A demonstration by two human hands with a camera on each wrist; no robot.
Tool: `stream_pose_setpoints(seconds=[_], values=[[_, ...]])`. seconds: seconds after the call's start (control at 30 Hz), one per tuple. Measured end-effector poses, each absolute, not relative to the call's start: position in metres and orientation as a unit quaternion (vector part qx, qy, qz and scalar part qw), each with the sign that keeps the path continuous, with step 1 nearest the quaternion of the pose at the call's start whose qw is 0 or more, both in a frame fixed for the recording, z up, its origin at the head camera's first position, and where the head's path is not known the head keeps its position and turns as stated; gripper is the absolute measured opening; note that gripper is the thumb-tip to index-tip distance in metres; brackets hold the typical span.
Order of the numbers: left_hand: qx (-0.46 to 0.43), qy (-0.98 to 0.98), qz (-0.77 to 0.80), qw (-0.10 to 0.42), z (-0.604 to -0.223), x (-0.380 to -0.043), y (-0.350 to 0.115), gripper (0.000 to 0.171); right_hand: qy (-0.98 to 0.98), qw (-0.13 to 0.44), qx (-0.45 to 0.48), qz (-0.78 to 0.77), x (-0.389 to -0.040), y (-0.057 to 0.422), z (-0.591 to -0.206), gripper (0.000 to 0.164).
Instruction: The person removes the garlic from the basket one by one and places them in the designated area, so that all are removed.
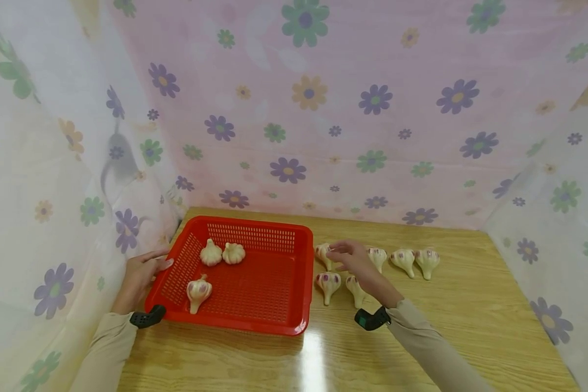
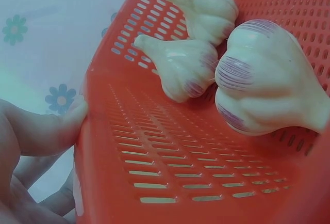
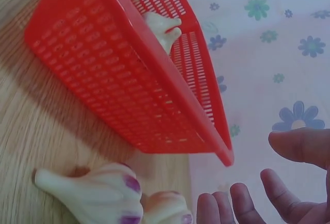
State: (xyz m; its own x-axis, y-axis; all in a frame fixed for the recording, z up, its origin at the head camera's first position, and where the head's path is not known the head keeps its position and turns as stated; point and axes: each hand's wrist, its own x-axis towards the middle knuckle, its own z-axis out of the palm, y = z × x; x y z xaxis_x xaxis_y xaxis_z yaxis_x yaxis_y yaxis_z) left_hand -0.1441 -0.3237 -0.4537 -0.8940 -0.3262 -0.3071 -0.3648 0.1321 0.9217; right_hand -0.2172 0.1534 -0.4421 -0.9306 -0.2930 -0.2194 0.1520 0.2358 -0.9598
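Note:
The red basket (image 1: 301,283), a plastic one with slotted walls, holds three garlic bulbs: two at its back left, one bulb (image 1: 198,293) nearer the front. My left hand (image 1: 139,277) grips the basket's left rim; in the left wrist view its thumb (image 2: 62,128) lies on the rim, with the other fingers partly hidden behind the wall. Right of the basket my right hand (image 1: 360,267) hovers among garlic bulbs on the table, fingers spread and loosely bent, holding nothing. Nearest it are a purple-marked bulb (image 1: 324,256) by its fingertips and another bulb (image 1: 355,291) partly covered by the hand.
Further right on the wooden table (image 1: 470,316) lie more bulbs, including a close pair whose outer bulb (image 1: 427,263) is the rightmost. A flower-patterned curtain (image 1: 333,158) encloses the back and both sides.

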Motion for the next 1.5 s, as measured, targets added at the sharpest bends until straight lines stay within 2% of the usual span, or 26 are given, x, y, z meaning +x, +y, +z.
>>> stream_pose_setpoints(seconds=[0.4, 0.7, 1.07, 1.5], values=[[-0.233, 0.753, 0.615, 0.017, -0.452, -0.144, -0.323, 0.053, 0.762, 0.185, -0.049, -0.619, -0.215, 0.127, -0.446, 0.035], [-0.242, 0.758, 0.605, 0.014, -0.453, -0.145, -0.322, 0.052, 0.752, 0.193, -0.04, -0.629, -0.214, 0.124, -0.448, 0.037], [-0.245, 0.762, 0.599, 0.015, -0.453, -0.146, -0.322, 0.052, 0.743, 0.202, -0.03, -0.637, -0.212, 0.118, -0.45, 0.031], [-0.242, 0.744, 0.622, 0.017, -0.453, -0.148, -0.324, 0.054, 0.765, 0.197, -0.068, -0.609, -0.215, 0.102, -0.44, 0.032]])
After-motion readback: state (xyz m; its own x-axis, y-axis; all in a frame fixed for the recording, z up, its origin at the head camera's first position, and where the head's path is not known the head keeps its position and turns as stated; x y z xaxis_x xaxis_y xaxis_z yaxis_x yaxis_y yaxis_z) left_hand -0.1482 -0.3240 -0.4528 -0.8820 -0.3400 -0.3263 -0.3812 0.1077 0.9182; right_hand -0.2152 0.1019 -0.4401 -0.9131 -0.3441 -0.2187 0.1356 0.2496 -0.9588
